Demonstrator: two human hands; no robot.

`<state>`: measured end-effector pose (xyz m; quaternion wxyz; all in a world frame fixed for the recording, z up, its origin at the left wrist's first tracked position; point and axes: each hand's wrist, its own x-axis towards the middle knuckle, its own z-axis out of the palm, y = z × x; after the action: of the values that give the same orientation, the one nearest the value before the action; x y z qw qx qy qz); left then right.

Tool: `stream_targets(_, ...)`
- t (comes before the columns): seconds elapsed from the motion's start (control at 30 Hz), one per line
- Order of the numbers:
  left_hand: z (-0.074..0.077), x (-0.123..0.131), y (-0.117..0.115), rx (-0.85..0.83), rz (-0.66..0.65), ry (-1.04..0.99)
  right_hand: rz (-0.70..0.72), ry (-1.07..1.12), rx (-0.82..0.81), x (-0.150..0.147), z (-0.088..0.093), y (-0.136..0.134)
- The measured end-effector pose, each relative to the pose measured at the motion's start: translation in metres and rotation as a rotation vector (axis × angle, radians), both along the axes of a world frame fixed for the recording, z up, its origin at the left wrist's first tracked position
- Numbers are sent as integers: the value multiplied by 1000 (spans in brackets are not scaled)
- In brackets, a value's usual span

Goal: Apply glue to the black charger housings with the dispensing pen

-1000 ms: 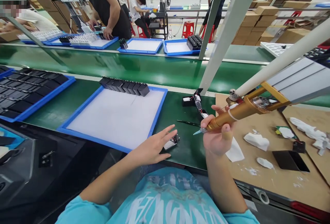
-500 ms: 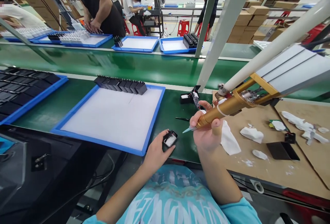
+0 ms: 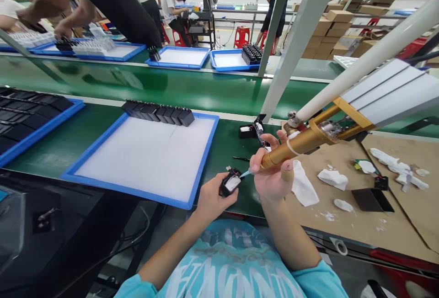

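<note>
My left hand [image 3: 214,197] grips a small black plug-adapter housing [image 3: 224,188] with white paste [image 3: 233,183] inside it. Metal prongs stick up from the far end of the housing. Around the gold barrel of a glue dispensing gun [image 3: 284,151] my right hand [image 3: 270,174] is closed. The gun's pale blue nozzle tip [image 3: 245,174] is at the right edge of the housing, touching or almost touching it. Beyond my right hand lie an opened black housing [image 3: 246,130] and a thin black tool [image 3: 241,158] on the green bench.
A blue-rimmed tray [image 3: 140,193] holds a row of black adapters [image 3: 157,111] at its back. Another tray of black boxes [image 3: 27,119] is at far left. Brown board [image 3: 329,215] with white scraps lies right. A slanted post [image 3: 288,46] stands ahead; co-workers are across the bench.
My left hand has tilted and lifted the housing slightly, and its prongs now show. The nozzle tip has come to the housing's edge. A co-worker across the bench has leaned to the left.
</note>
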<state>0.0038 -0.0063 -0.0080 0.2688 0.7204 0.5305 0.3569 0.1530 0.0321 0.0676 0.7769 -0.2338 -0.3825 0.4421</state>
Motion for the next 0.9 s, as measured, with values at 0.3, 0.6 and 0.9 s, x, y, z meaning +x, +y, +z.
stream_targets(0.3, 8, 0, 2, -18, -11, 6, 14, -24, 12, 0, 0, 2)
stream_targets(0.6, 4, 2, 8, -100, 1, -28, 28, 2, 24, -4, 4, 3)
stream_targets(0.9, 0, 19, 13, -97, -21, -136, 62, 7, 48, -12, 6, 2)
